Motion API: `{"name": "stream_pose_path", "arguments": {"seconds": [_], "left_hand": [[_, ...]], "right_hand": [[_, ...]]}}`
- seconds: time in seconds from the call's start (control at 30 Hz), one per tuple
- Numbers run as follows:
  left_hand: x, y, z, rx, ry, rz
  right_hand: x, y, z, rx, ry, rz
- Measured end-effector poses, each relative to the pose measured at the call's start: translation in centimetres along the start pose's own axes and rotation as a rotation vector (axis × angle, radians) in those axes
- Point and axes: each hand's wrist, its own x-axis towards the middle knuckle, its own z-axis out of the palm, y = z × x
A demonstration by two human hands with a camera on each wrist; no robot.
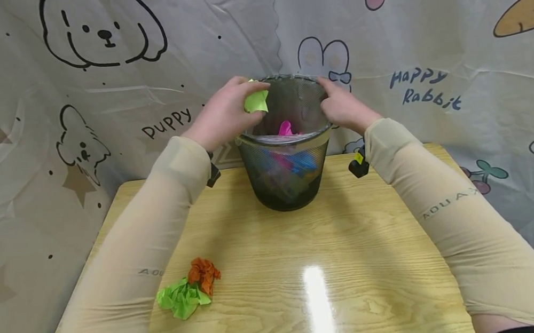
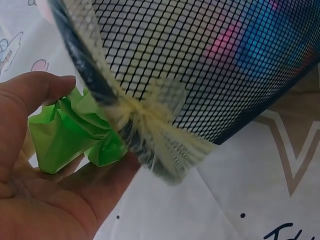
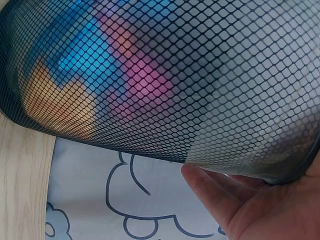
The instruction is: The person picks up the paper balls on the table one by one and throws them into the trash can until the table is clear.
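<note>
Between both hands on the table stands a black mesh wastebasket with a clear plastic liner. Colourful crumpled paper shows through its mesh, with a pink piece visible inside. At the left rim, my left hand pinches a crumpled ball of light green paper between thumb and fingers. The liner's gathered knot hangs from the rim beside that paper. My right hand grips the rim on the opposite side, its fingers against the outer mesh in the right wrist view.
An orange crumpled paper and a green one lie together on the wooden table, front left, near the left forearm. A printed cloth hangs close behind and beside the table.
</note>
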Motion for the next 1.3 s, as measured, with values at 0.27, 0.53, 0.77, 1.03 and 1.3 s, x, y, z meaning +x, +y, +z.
{"name": "stream_pose_path", "arguments": {"seconds": [0.27,0.53,0.77,1.03,1.3], "left_hand": [[0.0,0.2,0.6,0.037,-0.044,-0.021],[0.1,0.3,0.6,0.066,-0.052,-0.033],[-0.2,0.2,0.5,0.091,-0.07,-0.044],[-0.7,-0.2,0.1,0.154,-0.074,-0.03],[-1.4,-1.0,-0.2,0.19,-0.064,-0.043]], "right_hand": [[0.1,-0.1,0.1,0.003,0.002,-0.002],[0.0,-0.1,0.1,-0.008,0.003,0.002],[0.0,0.0,0.1,-0.026,0.002,-0.004],[0.0,0.0,0.0,-0.029,0.001,0.0],[0.1,0.0,0.0,-0.02,0.007,-0.001]]}}
